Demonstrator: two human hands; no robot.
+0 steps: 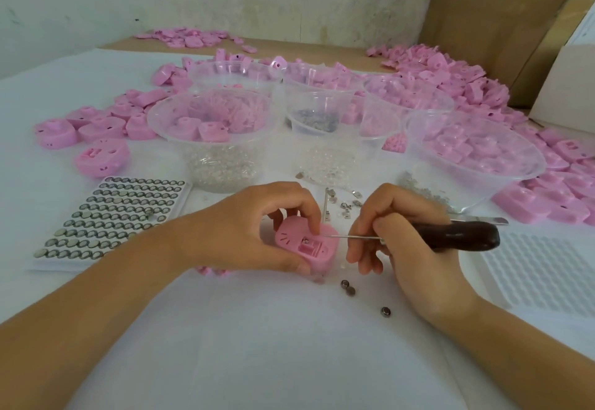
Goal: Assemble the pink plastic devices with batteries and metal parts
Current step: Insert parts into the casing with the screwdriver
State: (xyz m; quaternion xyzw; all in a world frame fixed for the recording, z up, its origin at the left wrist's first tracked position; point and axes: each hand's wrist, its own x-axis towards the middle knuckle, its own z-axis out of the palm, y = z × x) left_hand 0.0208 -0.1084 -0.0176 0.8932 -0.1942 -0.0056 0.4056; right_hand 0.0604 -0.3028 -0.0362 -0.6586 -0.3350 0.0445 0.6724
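My left hand [257, 223] grips a pink plastic device [302, 245] on the white table, thumb below and fingers curled over its top edge. Its open compartment faces up with a small metal part inside. My right hand [402, 236] holds a dark-handled awl [463, 235]; the thin metal tip reaches the device's right edge near my left fingertip. Three button batteries [349, 289] lie loose just below my right hand. A tray of button batteries [119, 216] sits to the left. Small metal parts [346, 205] are scattered behind the hands.
Several clear plastic bowls [476, 155] stand behind the hands, holding pink parts, clear beads and metal pieces. Piles of pink shells [450, 78] cover the right and back of the table. A white empty tray [541, 268] lies at the right. Cardboard leans at the back right.
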